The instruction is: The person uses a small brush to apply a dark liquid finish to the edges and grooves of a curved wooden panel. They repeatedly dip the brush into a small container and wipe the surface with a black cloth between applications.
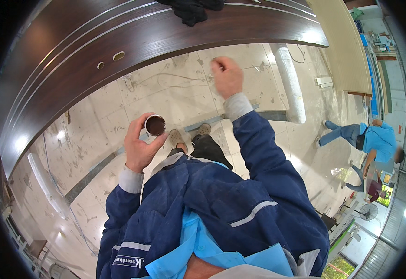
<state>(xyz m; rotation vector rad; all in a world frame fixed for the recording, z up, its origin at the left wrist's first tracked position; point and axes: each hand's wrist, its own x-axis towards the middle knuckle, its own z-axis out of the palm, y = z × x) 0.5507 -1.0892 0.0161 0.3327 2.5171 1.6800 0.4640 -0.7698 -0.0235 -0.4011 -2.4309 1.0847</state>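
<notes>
My left hand (138, 149) is closed around a small white cup (155, 125) with dark brown contents, its mouth facing up. Fingers and thumb grip it from either side, in front of my body. My right hand (228, 78) is raised farther forward, near the close edge of a dark brown wood-grain door panel (166, 36). Its fingers are curled in and slightly blurred; whatever they may hold is hidden. Bright metallic lines run along the panel, and two cut-outs, a small round hole (100, 65) and an oval hole (119, 56), show at its left.
A black cloth (191, 13) lies on the panel. White-wrapped padded bars (290, 86) stand out below it on both sides, with grey metal rails (91, 174) by my feet. A pale board (344, 46) stands at right; beyond it are a person in blue (379, 139) and another person.
</notes>
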